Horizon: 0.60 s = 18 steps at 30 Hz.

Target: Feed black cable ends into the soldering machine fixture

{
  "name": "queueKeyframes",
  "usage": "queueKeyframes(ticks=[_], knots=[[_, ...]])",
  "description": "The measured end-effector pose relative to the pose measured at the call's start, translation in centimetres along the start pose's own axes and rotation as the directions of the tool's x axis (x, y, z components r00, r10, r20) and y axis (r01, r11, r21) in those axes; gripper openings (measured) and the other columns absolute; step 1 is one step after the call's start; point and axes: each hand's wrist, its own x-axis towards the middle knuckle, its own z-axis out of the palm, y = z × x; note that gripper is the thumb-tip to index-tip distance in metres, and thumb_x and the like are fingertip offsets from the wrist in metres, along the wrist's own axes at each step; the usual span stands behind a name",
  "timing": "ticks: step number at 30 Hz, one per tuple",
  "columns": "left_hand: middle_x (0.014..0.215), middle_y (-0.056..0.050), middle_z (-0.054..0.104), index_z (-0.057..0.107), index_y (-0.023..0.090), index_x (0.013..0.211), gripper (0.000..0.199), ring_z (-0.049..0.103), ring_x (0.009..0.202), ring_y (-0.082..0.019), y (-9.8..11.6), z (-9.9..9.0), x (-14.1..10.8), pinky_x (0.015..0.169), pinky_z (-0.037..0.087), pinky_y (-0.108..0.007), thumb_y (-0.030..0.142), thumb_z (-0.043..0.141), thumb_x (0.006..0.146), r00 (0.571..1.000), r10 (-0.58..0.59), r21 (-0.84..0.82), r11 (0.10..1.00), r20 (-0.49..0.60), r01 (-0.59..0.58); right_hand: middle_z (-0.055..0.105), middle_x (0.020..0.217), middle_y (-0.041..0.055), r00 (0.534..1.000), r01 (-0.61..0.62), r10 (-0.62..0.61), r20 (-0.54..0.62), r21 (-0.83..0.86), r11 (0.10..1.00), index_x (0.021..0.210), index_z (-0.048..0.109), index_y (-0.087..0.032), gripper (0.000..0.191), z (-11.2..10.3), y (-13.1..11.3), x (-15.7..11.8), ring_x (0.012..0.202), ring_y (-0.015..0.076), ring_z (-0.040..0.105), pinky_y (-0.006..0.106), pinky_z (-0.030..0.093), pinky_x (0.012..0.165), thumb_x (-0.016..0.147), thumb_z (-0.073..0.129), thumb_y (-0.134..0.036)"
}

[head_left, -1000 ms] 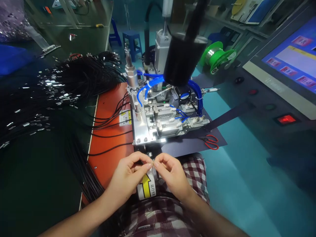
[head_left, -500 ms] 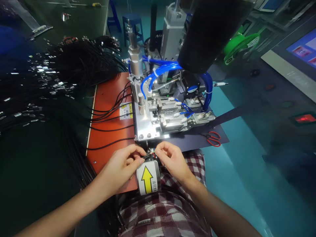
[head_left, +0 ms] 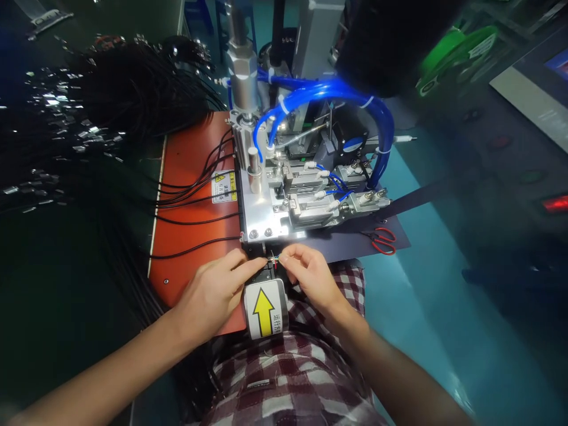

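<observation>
Just in front of the machine, both hands meet over a small black fixture (head_left: 265, 274). My right hand (head_left: 310, 276) pinches the ends of thin coloured wires (head_left: 274, 260), where blue, white and red show. From the left, my left hand (head_left: 213, 290) reaches in with one digit stretched out, its tip pressed down beside the wires. Its other fingers are curled under, and what they hold, if anything, is hidden. Below the fixture sits a white label with a yellow arrow (head_left: 264, 310). The bench machine (head_left: 261, 219) with metal cylinders stands right behind the hands.
Several black cables (head_left: 195, 242) run leftward from the machine across the orange board (head_left: 186, 266). A large heap of black cables (head_left: 128, 94) lies at the back left. Red-handled scissors (head_left: 383, 241) lie at the right. Blue air tubes (head_left: 323, 89) arch above the machine.
My left hand has gone from pinching a black cable to pressing one digit by the wires. My right hand keeps its pinch. The whole view has shifted slightly.
</observation>
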Motion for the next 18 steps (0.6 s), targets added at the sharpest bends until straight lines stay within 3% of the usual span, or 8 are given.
queueKeyframes(ticks=[18], knots=[[0.089, -0.005, 0.06, 0.06, 0.016, 0.115, 0.033, 0.059, 0.074, -0.017, -0.01, -0.03, 0.04, 0.065, 0.049, -0.027, 0.012, 0.039, 0.09, 1.0, -0.01, 0.014, 1.0, 0.017, 0.01, 0.044, 0.051, -0.0054, 1.0, -0.005, 0.005, 0.01, -0.032, 0.999, 0.068, 0.055, -0.016, 0.019, -0.12, 0.24, 0.07, 0.046, 0.0087, 0.038, 0.022, 0.029, 0.045, 0.077, 0.06, -0.032]])
